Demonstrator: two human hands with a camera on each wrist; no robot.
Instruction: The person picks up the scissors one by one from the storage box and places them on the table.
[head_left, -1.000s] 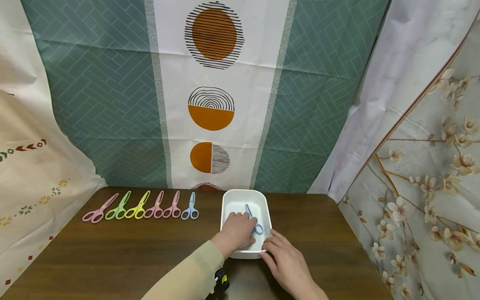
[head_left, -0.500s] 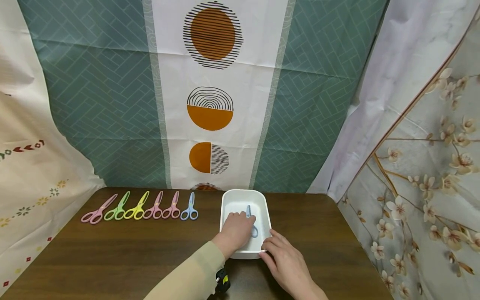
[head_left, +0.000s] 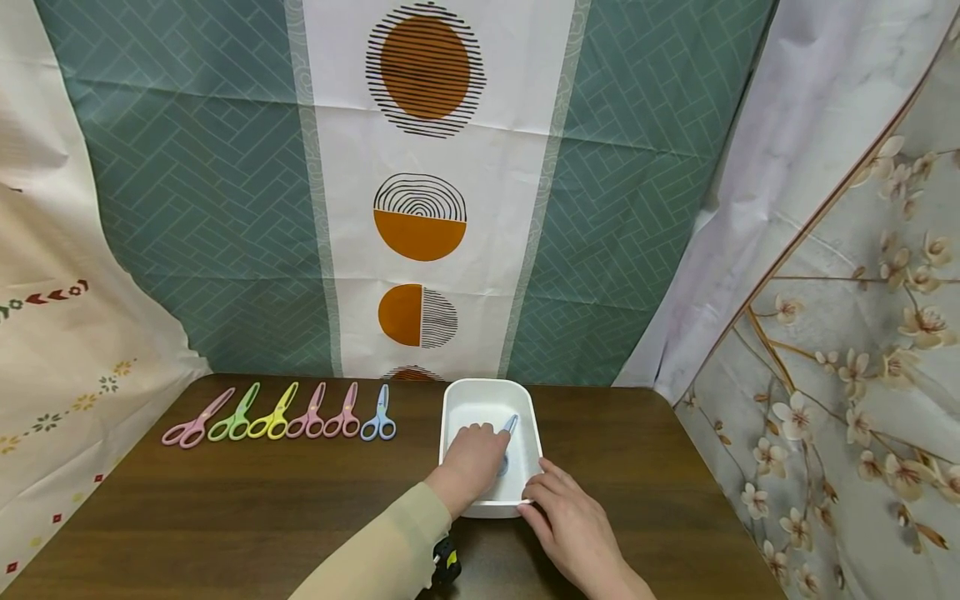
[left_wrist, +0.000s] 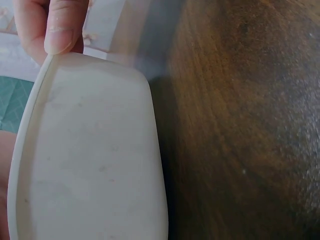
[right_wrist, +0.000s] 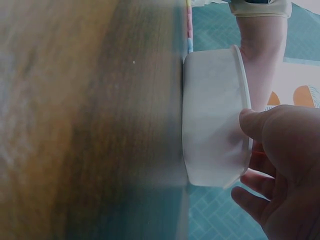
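A white plastic box [head_left: 491,510] stands on the table. My left hand [head_left: 469,461] reaches down inside it and grips a pair of blue scissors [head_left: 511,424]. Their tip points away to the right, while the handle is mostly covered by the hand. At the box's near right corner, my right hand [head_left: 573,521] holds the rim. The right wrist view has its thumb [right_wrist: 254,122] on the outer wall and several fingers beyond the rim. From the left wrist view, the box wall [left_wrist: 100,150] hides the left fingers and the scissors.
Along the table's back left lies a row of scissors: pink scissors [head_left: 213,404], green scissors [head_left: 246,402], yellow scissors [head_left: 287,398], two more pink pairs, and blue scissors [head_left: 383,402] closest to the box. A patterned curtain [head_left: 420,208] hangs behind the brown table [head_left: 262,517].
Inside the box the blue scissors have turned, their tip swinging from the left over to the right, and more of the handle is now hidden. The right hand keeps its place on the rim.
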